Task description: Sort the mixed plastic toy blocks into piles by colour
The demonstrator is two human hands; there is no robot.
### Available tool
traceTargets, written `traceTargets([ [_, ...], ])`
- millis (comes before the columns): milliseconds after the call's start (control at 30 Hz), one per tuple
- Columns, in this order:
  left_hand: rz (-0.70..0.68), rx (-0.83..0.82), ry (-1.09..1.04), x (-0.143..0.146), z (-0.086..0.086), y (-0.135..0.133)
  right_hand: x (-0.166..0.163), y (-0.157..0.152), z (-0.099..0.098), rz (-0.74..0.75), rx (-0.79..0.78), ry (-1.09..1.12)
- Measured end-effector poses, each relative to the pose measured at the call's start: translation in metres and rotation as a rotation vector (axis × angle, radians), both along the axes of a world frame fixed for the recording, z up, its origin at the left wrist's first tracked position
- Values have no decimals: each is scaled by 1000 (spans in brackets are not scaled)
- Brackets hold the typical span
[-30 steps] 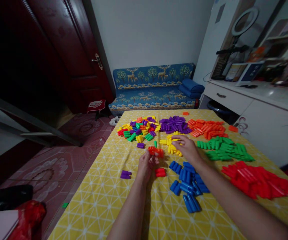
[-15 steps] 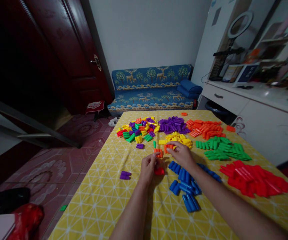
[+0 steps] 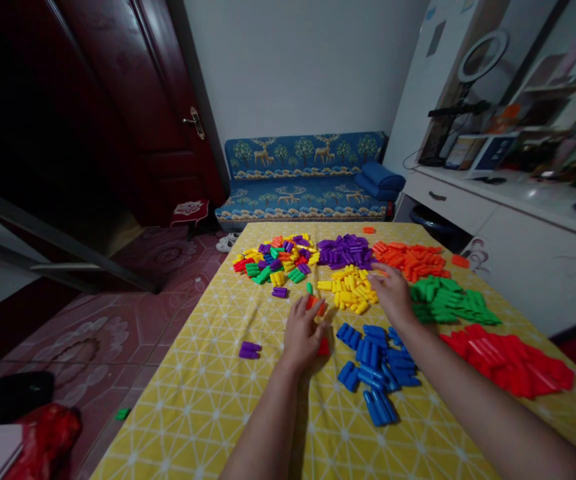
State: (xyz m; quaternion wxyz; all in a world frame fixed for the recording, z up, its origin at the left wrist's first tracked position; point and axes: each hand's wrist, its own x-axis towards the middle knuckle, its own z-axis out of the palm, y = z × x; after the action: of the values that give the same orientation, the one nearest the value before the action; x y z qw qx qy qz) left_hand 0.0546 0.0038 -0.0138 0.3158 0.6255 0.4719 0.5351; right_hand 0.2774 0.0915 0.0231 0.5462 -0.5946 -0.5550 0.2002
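My left hand (image 3: 302, 331) is low over the yellow cloth, fingers apart, its fingertips at an orange plastic piece (image 3: 317, 305). A red piece (image 3: 323, 347) lies partly hidden beside that hand. My right hand (image 3: 392, 293) reaches to the near left edge of the orange pile (image 3: 413, 259), thumb and fingers apart. Orange shows at its fingertips; whether it touches a piece there is unclear. Just left of it is the yellow pile (image 3: 352, 288), with the purple pile (image 3: 345, 251) behind. Blue pieces (image 3: 375, 360) are spread between my forearms.
A mixed-colour heap (image 3: 281, 257) lies at the table's far left. Green (image 3: 453, 300) and red (image 3: 513, 360) piles are on the right. Loose purple pieces (image 3: 251, 350) lie on the left. Beyond stand a blue sofa (image 3: 298, 190) and a white dresser (image 3: 533, 260).
My right hand has moved right and away from me, from beside the yellow pile to the orange pile, taking an orange piece from its earlier spot. My left hand's fingers have spread.
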Motion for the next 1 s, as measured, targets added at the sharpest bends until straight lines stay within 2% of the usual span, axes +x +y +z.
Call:
traceTargets([
  [100, 13, -8, 151, -2, -6, 2, -40, -30, -4, 270, 9, 9],
  [233, 84, -28, 159, -3, -7, 4, -74, -61, -10, 424, -45, -43],
  [433, 123, -90, -31, -3, -2, 4, -83, -71, -22, 472, -116, -190],
  [633, 117, -124, -154, -4, 8, 1, -86, -75, -16, 483, -243, -540],
  [767, 166, -162, -190, -6, 15, -4, -90, -75, -15, 470, -243, -602],
  [833, 107, -202, -210, -8, 16, -8, -90, -74, -16, 444, -237, -616],
  [1000, -403, -360, -181, -20, 20, -21, -90, -70, -16, 386, -292, -617],
])
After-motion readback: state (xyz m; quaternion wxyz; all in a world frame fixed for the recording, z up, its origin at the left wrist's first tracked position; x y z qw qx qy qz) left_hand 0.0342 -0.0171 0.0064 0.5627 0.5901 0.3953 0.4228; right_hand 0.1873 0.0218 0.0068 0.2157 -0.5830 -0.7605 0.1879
